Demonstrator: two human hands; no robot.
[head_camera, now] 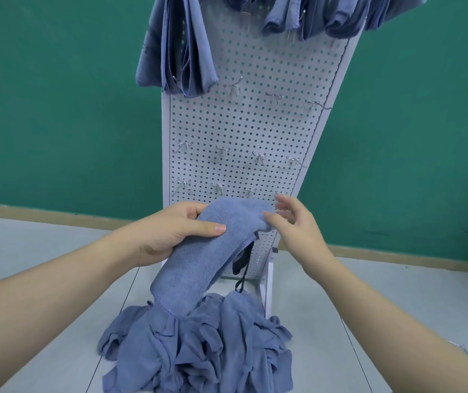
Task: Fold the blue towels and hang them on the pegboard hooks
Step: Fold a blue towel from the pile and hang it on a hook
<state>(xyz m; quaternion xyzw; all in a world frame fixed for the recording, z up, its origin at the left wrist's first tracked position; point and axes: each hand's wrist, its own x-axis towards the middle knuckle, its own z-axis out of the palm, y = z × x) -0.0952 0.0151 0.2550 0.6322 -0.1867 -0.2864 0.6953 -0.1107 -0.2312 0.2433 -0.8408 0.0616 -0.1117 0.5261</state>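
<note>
Between two hands, one folded towel.

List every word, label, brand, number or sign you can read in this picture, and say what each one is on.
None: no readable text shows anywhere.
The folded blue towel held by the left hand is plain, with no printed tag in view.
The white pegboard, its bare hooks, the hung towels and the towel pile carry no lettering.
The green wall has no sign.
</note>
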